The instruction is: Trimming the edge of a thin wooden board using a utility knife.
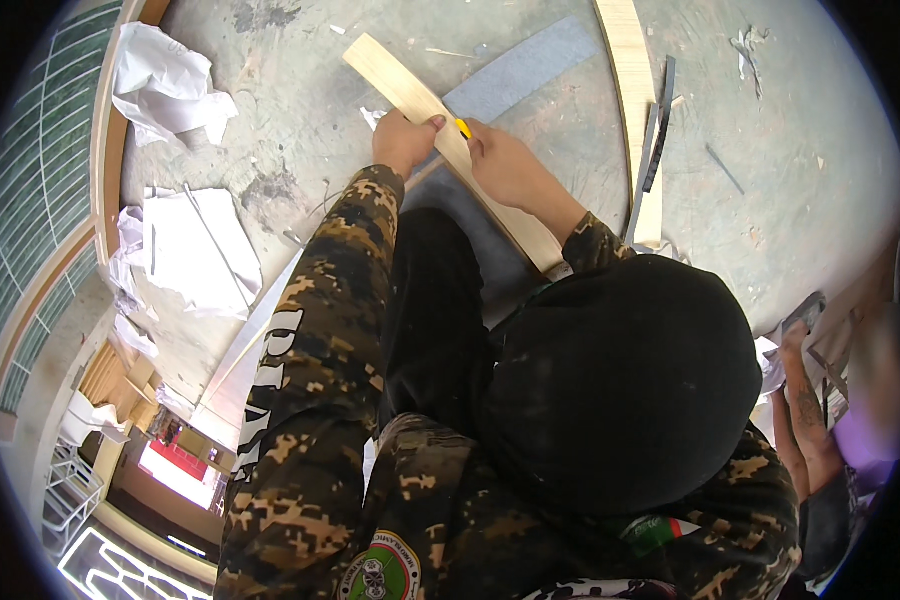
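Observation:
A pale wooden plank (395, 80) lies slantwise over a grey-blue sheet (525, 70) on the floor. My left hand (405, 143) is closed on the plank's left edge, with the thumb on top and the fingers mostly hidden. Just across from it, my right hand (510, 168) grips a small yellow tool (463, 128) that looks like a cutter knife, held at the plank's right edge. Most of the tool is hidden by my fingers, and its blade does not show. Part of the sheet also shows below the plank, near my black-clothed leg (435, 300).
At right lies a second long wooden board (630, 70), with dark narrow strips (660, 130) across it. Crumpled white paper (165, 85) and flatter white sheets (195, 245) are at left, near a green grille (40, 150). Another person's arm (805, 395) shows at lower right.

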The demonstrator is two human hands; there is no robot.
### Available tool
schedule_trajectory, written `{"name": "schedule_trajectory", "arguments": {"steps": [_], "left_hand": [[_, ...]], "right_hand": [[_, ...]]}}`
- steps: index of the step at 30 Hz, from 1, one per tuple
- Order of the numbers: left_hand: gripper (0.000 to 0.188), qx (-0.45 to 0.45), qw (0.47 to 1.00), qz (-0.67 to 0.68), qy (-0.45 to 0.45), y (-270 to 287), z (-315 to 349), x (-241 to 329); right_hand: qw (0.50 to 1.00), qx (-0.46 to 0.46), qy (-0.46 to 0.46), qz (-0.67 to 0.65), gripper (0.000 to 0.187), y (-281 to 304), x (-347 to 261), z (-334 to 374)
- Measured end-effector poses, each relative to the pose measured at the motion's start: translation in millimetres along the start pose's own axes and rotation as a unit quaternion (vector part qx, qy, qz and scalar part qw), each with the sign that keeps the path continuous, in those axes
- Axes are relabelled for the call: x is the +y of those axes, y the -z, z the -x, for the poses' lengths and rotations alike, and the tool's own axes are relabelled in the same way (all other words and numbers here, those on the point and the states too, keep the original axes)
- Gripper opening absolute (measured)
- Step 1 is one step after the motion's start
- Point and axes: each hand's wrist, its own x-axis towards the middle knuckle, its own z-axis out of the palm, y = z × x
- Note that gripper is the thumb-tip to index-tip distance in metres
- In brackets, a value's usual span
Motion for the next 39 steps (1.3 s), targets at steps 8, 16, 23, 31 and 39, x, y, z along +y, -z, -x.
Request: {"name": "schedule_trajectory", "arguments": {"steps": [8, 16, 23, 31, 39], "left_hand": [[0.051, 0.006, 1.000, 0.017, -0.022, 6, -2, -13], [0.050, -0.035, 0.999, 0.035, -0.018, 7, 1, 2], [0.046, -0.001, 0.999, 0.026, -0.035, 2, -7, -13], [0.051, -0.031, 0.999, 0.016, -0.011, 6, 1, 1], [0.051, -0.030, 0.998, 0.046, -0.021, 6, 6, 6]], "right_hand": [[0.999, -0.023, -0.008, 0.047, 0.045, -3, 12, 20], [1.000, 0.015, 0.006, -0.020, 0.041, 1, -3, -6], [0.999, -0.015, 0.000, -0.043, 0.038, -2, -7, -13], [0.996, -0.057, -0.062, -0.010, 0.038, 11, -2, -1], [0.988, 0.135, -0.020, -0.077, 0.043, -15, 48, 49]]}}
